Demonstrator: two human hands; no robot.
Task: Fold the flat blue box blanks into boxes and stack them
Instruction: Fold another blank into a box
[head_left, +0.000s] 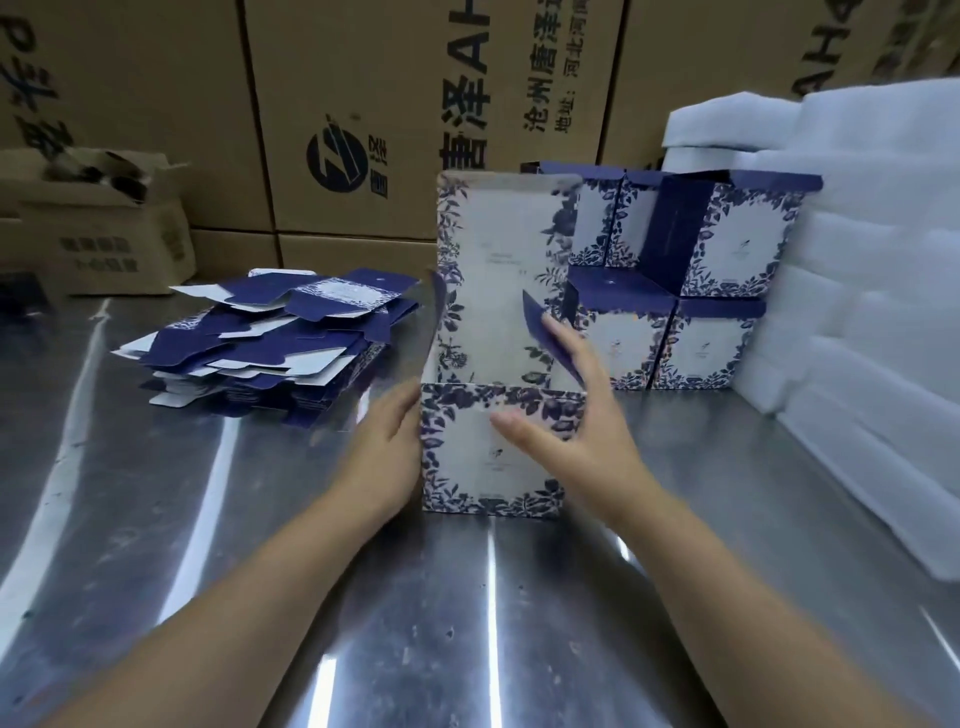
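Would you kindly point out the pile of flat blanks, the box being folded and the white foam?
pile of flat blanks (270, 343), head view, upper blue sheet.
box being folded (462, 467), head view, front panel.
white foam (857, 270), head view, front face.

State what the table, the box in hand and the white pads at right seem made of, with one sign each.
Table: metal, probably stainless steel, brushed and glossy; it throws long bright streaks of reflected light. Box: thin printed card, fairly matt; it folds along sharp creases. Pads: likely soft plastic foam, matt white; edges look rounded and puffy.
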